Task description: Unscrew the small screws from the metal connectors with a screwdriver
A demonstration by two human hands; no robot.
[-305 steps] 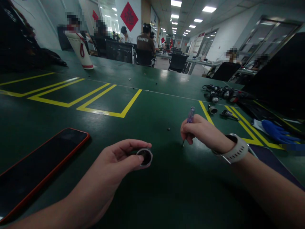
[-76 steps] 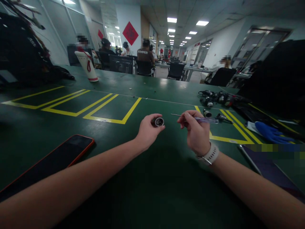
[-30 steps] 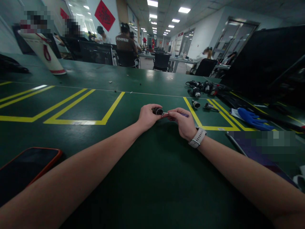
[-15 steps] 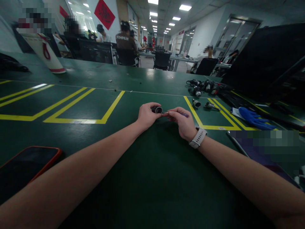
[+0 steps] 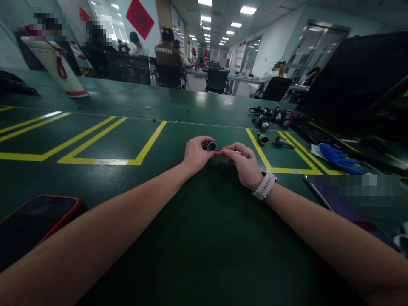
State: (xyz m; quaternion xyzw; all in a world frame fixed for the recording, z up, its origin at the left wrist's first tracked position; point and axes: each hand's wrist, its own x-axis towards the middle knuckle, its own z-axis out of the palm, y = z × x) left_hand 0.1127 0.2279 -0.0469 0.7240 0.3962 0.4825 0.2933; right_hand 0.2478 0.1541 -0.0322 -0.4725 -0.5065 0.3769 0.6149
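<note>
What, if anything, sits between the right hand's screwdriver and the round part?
Nothing visible. The right hand holds the screwdriver with its shaft toward the round part in the left hand; no other object shows between them. Whether the tip touches is too small to tell.

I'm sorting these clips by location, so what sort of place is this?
Probably an open-plan office with workbench space: people sit in black chairs beyond, yellow tape marks out the green table, and metal fittings lie on it.

left hand (image 5: 196, 154) holds cylinder (image 5: 209, 146); right hand (image 5: 245, 163) holds screwdriver (image 5: 244, 154).
</note>
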